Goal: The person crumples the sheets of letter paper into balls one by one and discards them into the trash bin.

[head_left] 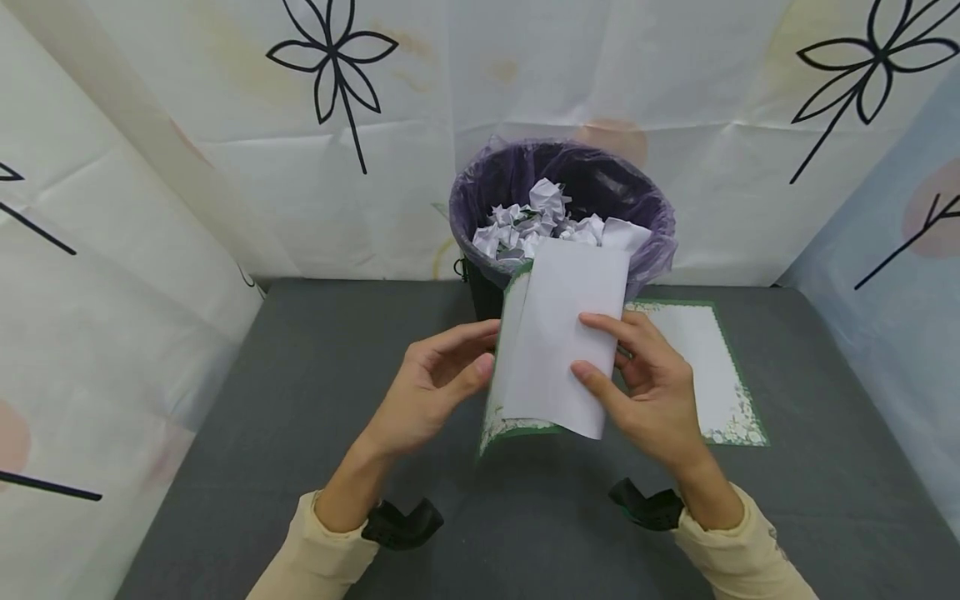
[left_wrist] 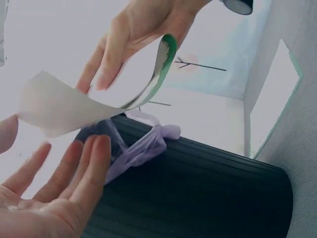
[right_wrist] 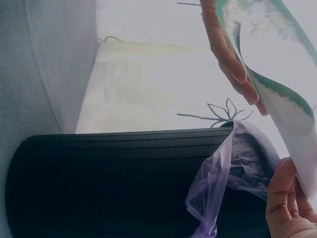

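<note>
Before the bin [head_left: 484, 290], the right hand [head_left: 656, 392] pinches a bent sheet [head_left: 562, 333]; the left hand [head_left: 431, 383], fingers relaxed, is at its left edge. A flat sheet [head_left: 712, 367] lies right of the bin.

The sheet [head_left: 564, 342] at mid-frame looks like smooth, matt paper, the wads [head_left: 546, 200] at upper centre rough, creased paper, the liner [head_left: 651, 200] thin, glossy plastic, the bin [right_wrist: 109, 181] ribbed plastic, the tabletop [head_left: 255, 433] matt cloth, and the backdrop [head_left: 225, 158] along the top wrinkled cloth.
</note>
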The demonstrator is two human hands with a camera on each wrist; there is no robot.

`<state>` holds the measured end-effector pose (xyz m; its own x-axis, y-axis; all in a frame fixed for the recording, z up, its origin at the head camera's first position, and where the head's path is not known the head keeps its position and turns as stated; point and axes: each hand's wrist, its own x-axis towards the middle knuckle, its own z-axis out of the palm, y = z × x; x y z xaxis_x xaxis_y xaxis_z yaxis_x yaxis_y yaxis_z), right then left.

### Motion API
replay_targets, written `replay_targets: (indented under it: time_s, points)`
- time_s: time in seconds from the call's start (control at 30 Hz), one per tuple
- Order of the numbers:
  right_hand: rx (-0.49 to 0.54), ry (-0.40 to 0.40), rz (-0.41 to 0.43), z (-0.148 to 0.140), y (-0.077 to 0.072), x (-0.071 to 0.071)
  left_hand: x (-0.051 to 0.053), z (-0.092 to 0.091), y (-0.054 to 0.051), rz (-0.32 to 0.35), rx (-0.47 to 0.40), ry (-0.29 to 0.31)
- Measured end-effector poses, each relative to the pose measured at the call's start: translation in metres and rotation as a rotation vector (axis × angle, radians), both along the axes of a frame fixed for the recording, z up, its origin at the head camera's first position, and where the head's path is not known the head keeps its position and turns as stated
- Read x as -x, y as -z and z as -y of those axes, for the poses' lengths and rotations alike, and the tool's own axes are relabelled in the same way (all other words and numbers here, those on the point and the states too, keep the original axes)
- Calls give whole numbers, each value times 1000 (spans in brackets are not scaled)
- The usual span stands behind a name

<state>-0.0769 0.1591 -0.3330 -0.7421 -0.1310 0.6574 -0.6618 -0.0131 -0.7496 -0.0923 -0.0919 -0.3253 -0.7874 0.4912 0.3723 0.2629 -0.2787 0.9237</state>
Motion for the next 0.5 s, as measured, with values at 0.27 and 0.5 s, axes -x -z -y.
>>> replay_targets:
  time_s: [0.27, 0.5]
  points:
    - [-84, 17, -48, 6, -1, -3, -5, -16, -4, -34, 137, -157]
    - [-146, -18, -74, 7, -2, -5, -4, -20, -2, -75, 206, -291]
